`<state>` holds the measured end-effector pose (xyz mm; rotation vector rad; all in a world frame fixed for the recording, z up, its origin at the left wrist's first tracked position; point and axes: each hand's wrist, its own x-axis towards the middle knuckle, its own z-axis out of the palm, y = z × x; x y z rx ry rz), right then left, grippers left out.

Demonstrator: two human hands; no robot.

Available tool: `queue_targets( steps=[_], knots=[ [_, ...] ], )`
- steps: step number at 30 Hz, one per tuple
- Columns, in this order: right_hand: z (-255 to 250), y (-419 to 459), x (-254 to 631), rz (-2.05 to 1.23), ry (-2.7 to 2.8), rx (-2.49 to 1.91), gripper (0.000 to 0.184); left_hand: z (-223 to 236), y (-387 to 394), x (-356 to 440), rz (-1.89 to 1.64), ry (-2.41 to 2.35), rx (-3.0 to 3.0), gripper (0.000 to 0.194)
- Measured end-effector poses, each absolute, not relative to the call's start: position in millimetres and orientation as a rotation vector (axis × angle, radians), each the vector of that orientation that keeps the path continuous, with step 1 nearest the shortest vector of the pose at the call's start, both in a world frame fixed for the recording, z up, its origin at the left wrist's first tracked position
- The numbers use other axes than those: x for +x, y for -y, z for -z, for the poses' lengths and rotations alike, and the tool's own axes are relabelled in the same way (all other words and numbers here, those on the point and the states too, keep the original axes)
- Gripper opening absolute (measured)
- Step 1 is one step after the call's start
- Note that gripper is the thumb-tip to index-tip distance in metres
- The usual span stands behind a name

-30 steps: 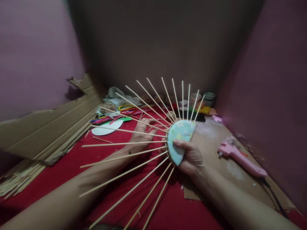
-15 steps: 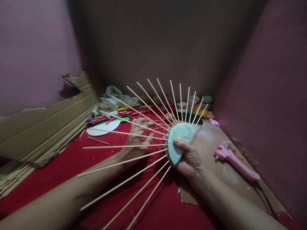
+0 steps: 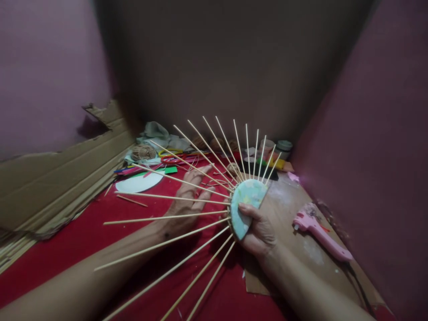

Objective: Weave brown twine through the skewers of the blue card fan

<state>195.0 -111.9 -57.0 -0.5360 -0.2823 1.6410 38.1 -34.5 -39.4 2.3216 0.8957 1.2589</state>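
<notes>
My right hand [image 3: 260,234] grips a half-round base [image 3: 249,189] covered in pale blue-green patterned material, thumb on its face and the other fingers mostly hidden behind. Thin wooden sticks [image 3: 143,195] fan out from its curved edge like rays, up, left and down towards me. Behind the left-hand sticks, my left hand [image 3: 183,208] is stretched out over the red cloth, its fingers apart and partly covered by the sticks. Thin strands of twine [image 3: 219,173] lie near its fingertips, close to a small ball of twine [image 3: 233,169].
A pink glue gun [image 3: 321,236] rests on a cardboard sheet [image 3: 284,214] at the right. White rounded card [image 3: 140,182], scissors [image 3: 170,158], a twine ball [image 3: 143,152] and jars [image 3: 284,147] lie towards the back. Torn cardboard [image 3: 60,178] stands along the left wall.
The half-round base with its sticks has tilted slightly and sits a little lower and further left in view. My left hand's fingers are stretched further forward. The background has shifted slightly too.
</notes>
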Motion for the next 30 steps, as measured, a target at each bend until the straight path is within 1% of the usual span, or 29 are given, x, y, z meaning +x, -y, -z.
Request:
queue_targets(
  steps=[3,7,10,13,16,19,22,25,26,27,30],
  knots=[
    [57,112,193,-1.62,0.223,-0.559,0.021,40,33,38,-1.337,-0.892,2.328,0.031],
    [55,112,191,-1.619,0.171,-0.554,0.02,41,33,34,-1.443,-0.581,2.395,0.017],
    [55,112,192,-1.617,0.177,-0.538,0.019,41,35,32,-1.335,-0.454,2.339,0.014],
    [56,111,193,-1.601,0.174,-0.554,0.019,37,40,32,-1.156,-0.51,2.156,0.011],
    [56,111,192,-1.608,0.174,-0.564,0.02,33,44,36,-1.059,-0.57,1.932,0.011],
    [56,113,191,-1.626,0.178,-0.547,0.019,33,44,38,-1.084,-0.676,1.806,0.009],
    [57,114,188,-1.643,0.186,-0.55,0.022,36,39,38,-1.005,-0.773,1.648,0.021],
    [57,115,186,-1.65,0.225,-0.576,0.027,37,35,38,-0.827,-0.656,1.469,0.039],
    [57,115,185,-1.647,0.244,-0.587,0.029,37,35,38,-0.762,-0.603,1.408,0.041],
    [57,115,184,-1.635,0.261,-0.595,0.029,35,35,39,-0.714,-0.572,1.366,0.039],
    [53,114,184,-1.61,0.271,-0.605,0.025,31,38,40,-0.719,-0.643,1.391,0.022]
  ],
)
